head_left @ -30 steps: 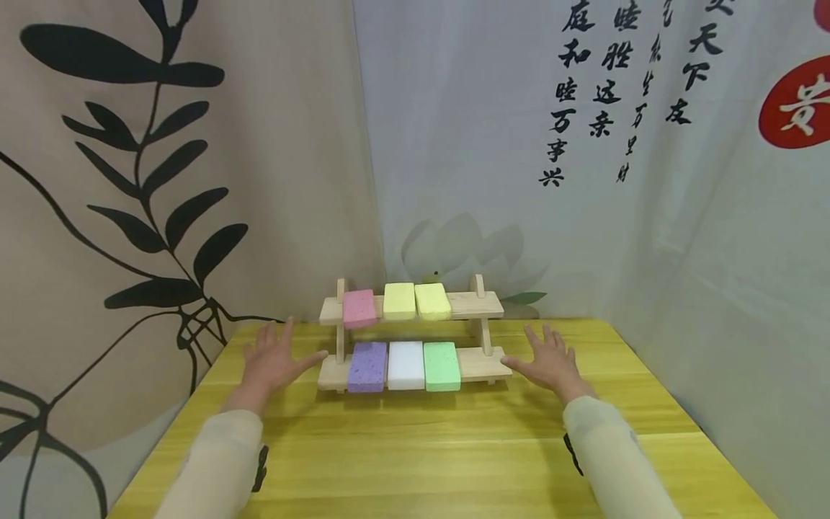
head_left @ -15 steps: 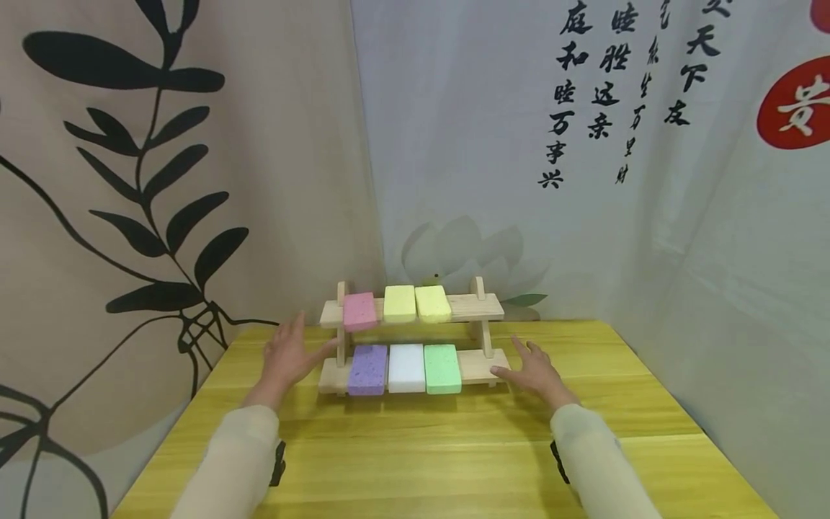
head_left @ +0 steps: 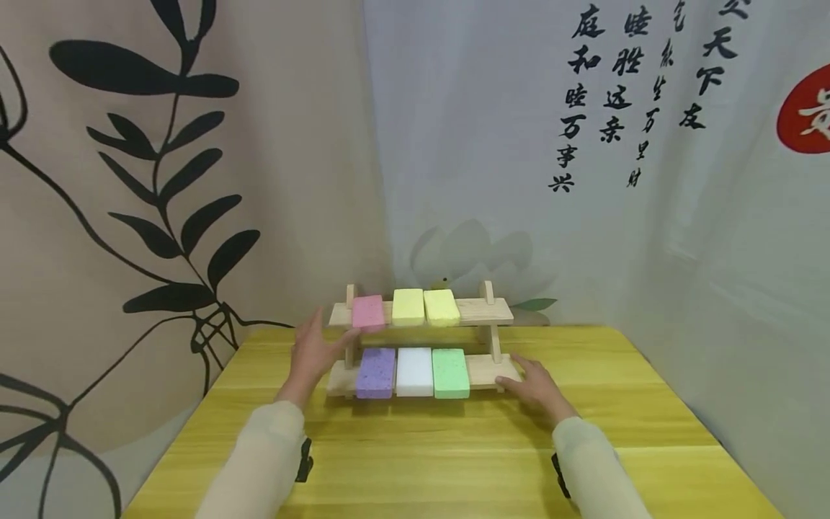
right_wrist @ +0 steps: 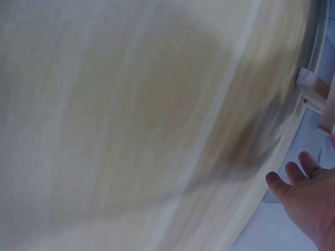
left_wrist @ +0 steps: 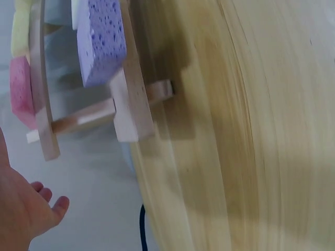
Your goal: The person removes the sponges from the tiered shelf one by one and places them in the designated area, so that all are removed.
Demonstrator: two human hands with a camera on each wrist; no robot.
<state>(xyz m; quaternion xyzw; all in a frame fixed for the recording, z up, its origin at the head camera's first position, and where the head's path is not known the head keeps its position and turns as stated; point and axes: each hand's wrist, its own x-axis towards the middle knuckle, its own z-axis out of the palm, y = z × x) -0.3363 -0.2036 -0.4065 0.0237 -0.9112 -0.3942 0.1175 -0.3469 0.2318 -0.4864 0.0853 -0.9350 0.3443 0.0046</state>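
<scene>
A two-tier wooden rack (head_left: 485, 311) stands at the back of the table. Its upper board bears a pink sponge (head_left: 368, 313), a yellow sponge (head_left: 408, 308) and a second yellow sponge (head_left: 442, 308). Below them lie a purple sponge (head_left: 375, 373), a white sponge (head_left: 414, 372) and a green sponge (head_left: 450, 373). My left hand (head_left: 315, 358) is at the rack's left end, fingers extended, thumb towards the pink sponge; the left wrist view shows it apart from the boards. By the lower board's right end is my right hand (head_left: 535, 386), fingers spread; contact there is unclear.
The yellow wood-grain table (head_left: 428, 454) runs back to a printed cloth backdrop (head_left: 311, 180) with dark leaves and black writing. Another pale cloth side (head_left: 733, 303) borders the table on the right.
Both hands have moved inward to the rack's ends, the left one to the right and the right one to the left. The sponges keep their places; the view has shifted slightly.
</scene>
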